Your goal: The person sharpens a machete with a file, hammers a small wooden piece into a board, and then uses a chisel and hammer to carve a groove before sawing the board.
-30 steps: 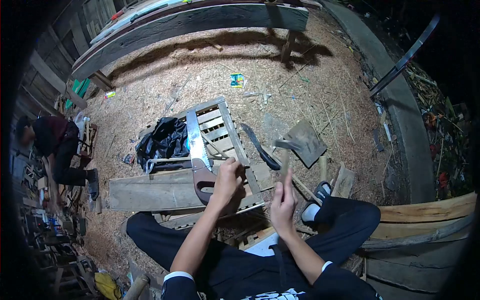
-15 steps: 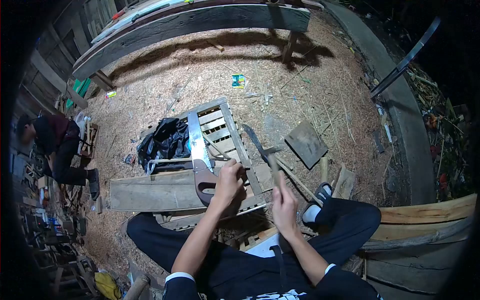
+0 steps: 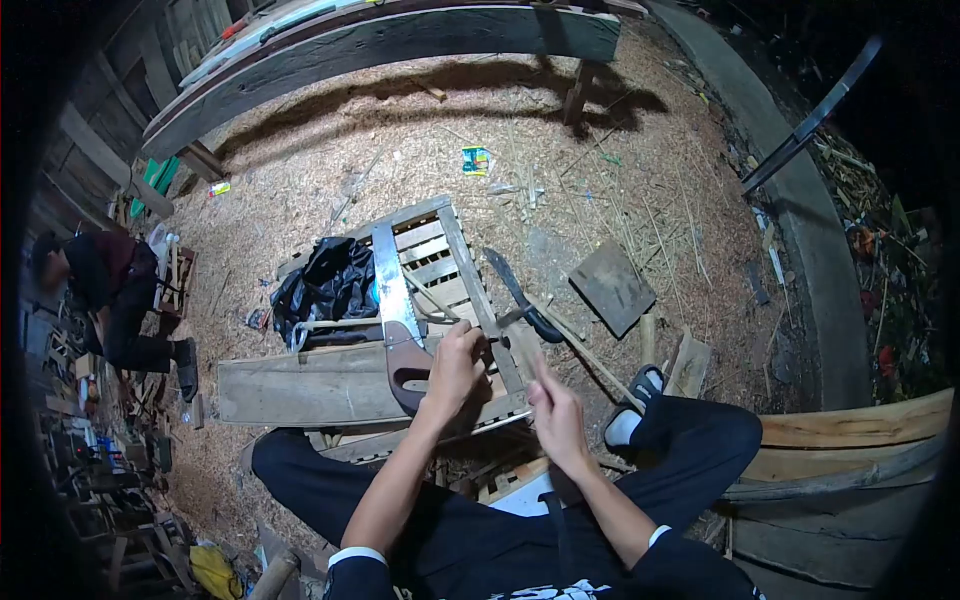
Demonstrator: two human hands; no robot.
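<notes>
My right hand (image 3: pixel 562 425) is closed round the wooden handle of a hammer (image 3: pixel 514 317), whose head is beside the dark tip at my left hand. My left hand (image 3: pixel 458 372) is a fist over the slatted wooden crate (image 3: pixel 462 262), gripping a small dark piece that pokes out to the right; most of it is hidden. Left of that fist lies a handsaw (image 3: pixel 395 290) with a brown handle. A curved knife (image 3: pixel 510 280) with a black handle rests just beyond the hammer.
A black plastic bag (image 3: pixel 335 285) and a wide plank (image 3: pixel 300 387) lie at the left. A square board (image 3: pixel 612 288) is on the ground at right. Another person (image 3: pixel 115 300) crouches at far left. A long bench (image 3: pixel 390 48) crosses the top; curved planks (image 3: pixel 850 445) lie lower right.
My right hand has moved slightly left, and the hammer head has swung left and down towards my left hand. My left hand stays nearly in place.
</notes>
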